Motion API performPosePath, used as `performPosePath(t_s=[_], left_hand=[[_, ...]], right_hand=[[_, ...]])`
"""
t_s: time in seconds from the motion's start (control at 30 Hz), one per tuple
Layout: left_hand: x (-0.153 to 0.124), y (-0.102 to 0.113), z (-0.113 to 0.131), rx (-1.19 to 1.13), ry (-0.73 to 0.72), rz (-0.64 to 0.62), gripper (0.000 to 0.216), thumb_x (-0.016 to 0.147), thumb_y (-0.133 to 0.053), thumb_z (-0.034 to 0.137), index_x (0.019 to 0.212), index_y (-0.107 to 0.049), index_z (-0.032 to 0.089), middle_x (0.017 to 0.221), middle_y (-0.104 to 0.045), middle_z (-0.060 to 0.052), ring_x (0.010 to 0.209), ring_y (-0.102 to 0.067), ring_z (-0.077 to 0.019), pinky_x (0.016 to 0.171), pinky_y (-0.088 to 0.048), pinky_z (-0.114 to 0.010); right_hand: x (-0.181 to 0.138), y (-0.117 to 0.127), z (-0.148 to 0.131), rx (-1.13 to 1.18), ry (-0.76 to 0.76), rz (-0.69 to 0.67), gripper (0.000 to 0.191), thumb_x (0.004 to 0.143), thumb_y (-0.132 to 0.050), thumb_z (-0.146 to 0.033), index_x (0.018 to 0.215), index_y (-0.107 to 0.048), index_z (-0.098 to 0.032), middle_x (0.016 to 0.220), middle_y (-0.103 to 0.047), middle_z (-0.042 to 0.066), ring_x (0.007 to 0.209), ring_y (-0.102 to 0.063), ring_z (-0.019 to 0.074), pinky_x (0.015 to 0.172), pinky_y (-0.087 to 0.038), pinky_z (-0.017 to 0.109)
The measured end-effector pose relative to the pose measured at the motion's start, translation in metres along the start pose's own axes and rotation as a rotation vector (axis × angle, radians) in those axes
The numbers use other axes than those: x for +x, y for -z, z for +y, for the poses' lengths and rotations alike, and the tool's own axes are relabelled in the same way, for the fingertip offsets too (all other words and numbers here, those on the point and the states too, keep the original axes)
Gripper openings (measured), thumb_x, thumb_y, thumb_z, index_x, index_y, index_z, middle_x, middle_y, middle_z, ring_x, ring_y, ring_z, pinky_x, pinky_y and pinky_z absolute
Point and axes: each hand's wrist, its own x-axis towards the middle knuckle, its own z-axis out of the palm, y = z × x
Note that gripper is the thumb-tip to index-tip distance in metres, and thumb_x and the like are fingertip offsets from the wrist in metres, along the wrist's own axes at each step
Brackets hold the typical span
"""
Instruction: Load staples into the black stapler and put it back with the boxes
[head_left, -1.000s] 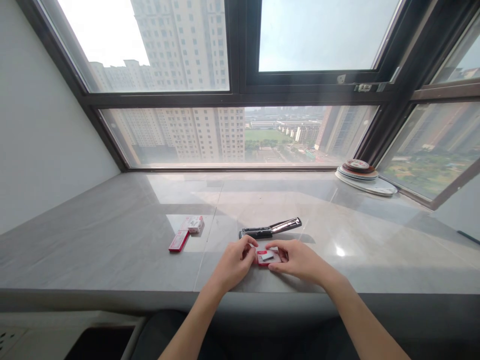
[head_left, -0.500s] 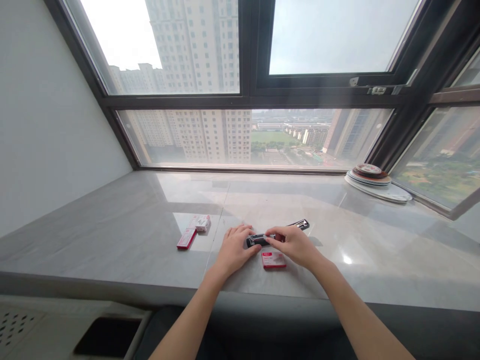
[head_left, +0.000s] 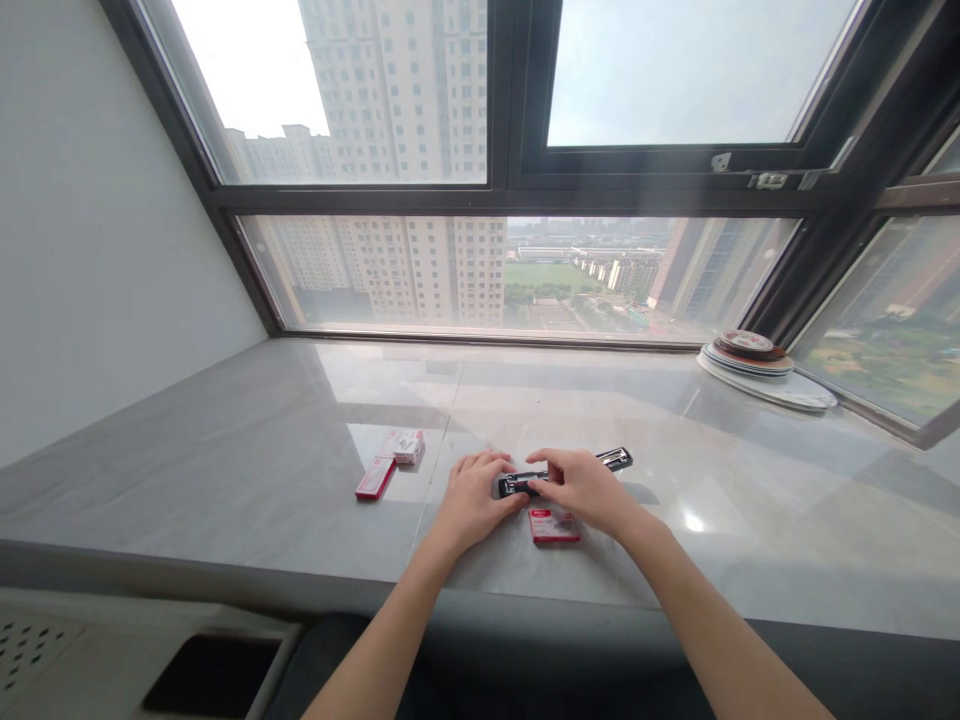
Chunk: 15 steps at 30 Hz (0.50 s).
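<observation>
A black stapler (head_left: 517, 483) lies opened out on the stone sill, its metal channel showing near my left hand and its other end poking out past my right hand. My left hand (head_left: 478, 494) steadies the near-left end, thumb along the front side and fingers behind. Over the stapler's middle, my right hand (head_left: 579, 487) has its thumb on the channel and its index finger at the far side; the other fingers are curled and partly hidden. Any staples in the channel are too small to make out. A red-and-white small box (head_left: 554, 526) lies just in front of the stapler.
To the left lie a red-and-white flat box (head_left: 376, 477) and a small white box (head_left: 409, 447), touching or nearly so. Stacked plates (head_left: 757, 372) stand in the right corner by the window (head_left: 517, 200). The sill's front edge (head_left: 300, 575) runs close below my forearms.
My right index finger has lifted away from the thumb, where both were pinched together over the channel. The view has shifted slightly; my left hand stays on the stapler.
</observation>
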Motion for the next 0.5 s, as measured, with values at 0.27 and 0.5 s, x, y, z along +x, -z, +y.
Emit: performPosePath(t_s=[0.27,0.5], left_hand=[[0.000,-0.002,-0.001,0.004,0.002,0.004,0.029,0.083,-0.078,0.045,0.108,-0.072,0.032,0.132,-0.066,-0.001,0.129,-0.054,-0.0282,0.115,-0.034,-0.045],[0.001,-0.002,-0.002,-0.016,0.002,-0.002,0.025,0.083,-0.079,0.040,0.106,-0.072,0.034,0.132,-0.067,0.001,0.130,-0.054,-0.0280,0.115,-0.034,-0.046]], right_hand=[[-0.022,-0.006,-0.016,0.116,-0.015,-0.089,0.035,0.094,-0.062,-0.049,0.114,-0.068,-0.022,0.060,-0.060,-0.004,0.060,-0.055,0.0153,0.058,-0.032,0.026],[-0.062,0.006,0.045,0.452,-0.485,-0.017,0.055,0.092,-0.053,-0.070,0.113,-0.062,-0.019,0.054,-0.052,-0.006,0.040,-0.040,0.0110,0.044,-0.026,0.025]])
